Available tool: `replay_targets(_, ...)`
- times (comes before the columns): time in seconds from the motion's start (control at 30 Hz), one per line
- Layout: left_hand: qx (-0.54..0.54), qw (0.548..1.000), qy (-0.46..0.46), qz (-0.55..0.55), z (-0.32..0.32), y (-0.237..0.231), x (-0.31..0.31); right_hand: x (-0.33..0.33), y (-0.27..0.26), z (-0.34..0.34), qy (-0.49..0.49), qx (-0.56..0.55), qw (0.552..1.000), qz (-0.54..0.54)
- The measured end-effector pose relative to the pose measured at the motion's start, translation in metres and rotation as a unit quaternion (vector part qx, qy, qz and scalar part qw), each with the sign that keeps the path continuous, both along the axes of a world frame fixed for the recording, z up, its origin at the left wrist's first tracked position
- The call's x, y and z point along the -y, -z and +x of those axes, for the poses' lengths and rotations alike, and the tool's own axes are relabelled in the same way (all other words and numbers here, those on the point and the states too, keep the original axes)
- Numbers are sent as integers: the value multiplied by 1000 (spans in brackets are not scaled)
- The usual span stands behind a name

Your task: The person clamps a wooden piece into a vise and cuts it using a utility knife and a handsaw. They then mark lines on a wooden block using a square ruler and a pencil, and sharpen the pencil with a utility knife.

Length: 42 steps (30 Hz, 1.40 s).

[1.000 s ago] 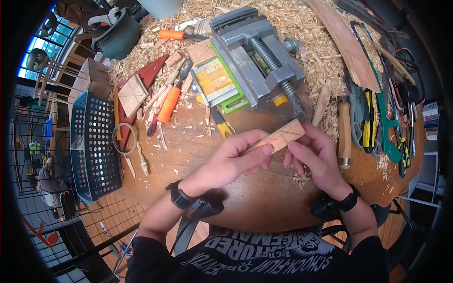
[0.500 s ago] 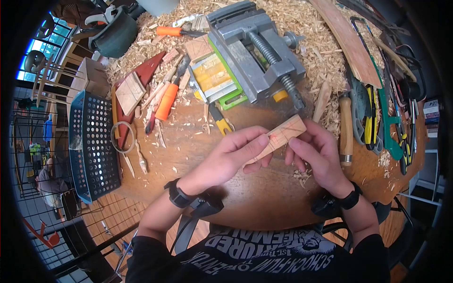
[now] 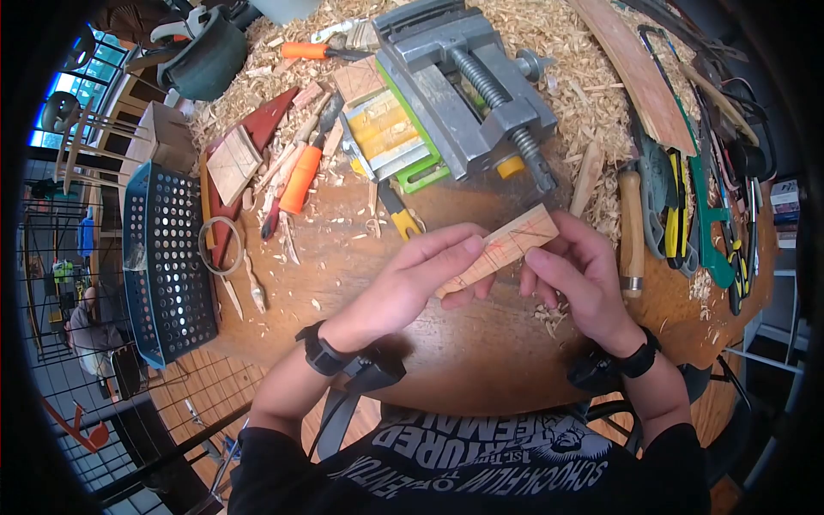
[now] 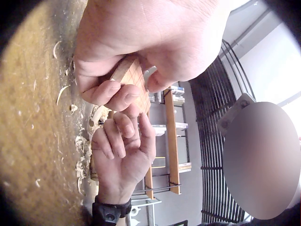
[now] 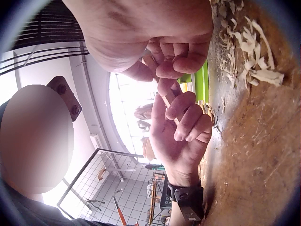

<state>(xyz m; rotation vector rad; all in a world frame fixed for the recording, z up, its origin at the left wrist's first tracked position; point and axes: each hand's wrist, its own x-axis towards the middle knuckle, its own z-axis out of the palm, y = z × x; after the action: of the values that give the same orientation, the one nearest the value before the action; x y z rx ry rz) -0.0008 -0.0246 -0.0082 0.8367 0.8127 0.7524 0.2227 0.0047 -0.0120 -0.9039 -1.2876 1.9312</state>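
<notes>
One pale, oblong, red-marked wooden block (image 3: 520, 241) is held above the brown wooden desk (image 3: 468, 356); left hand (image 3: 425, 273) grips its near end, right hand (image 3: 577, 281) pinches the far end. Step: likely inspection. Next move probably calls for steady turning.

Black T-shirt (image 3: 506, 491) – white lettering (image 3: 459, 445), black wrist straps (image 3: 636, 360)

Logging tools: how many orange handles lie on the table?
2, both left of the vise: one nearer orange handle, one farther orange handle among shavings; more may be hidden.
</notes>
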Motion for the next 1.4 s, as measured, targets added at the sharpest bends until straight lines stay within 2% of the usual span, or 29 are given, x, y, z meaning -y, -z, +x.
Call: replay_targets(1.4,78,995,-5,-55,-1,2,0,-2,0,-1,6,-3,1000,12)
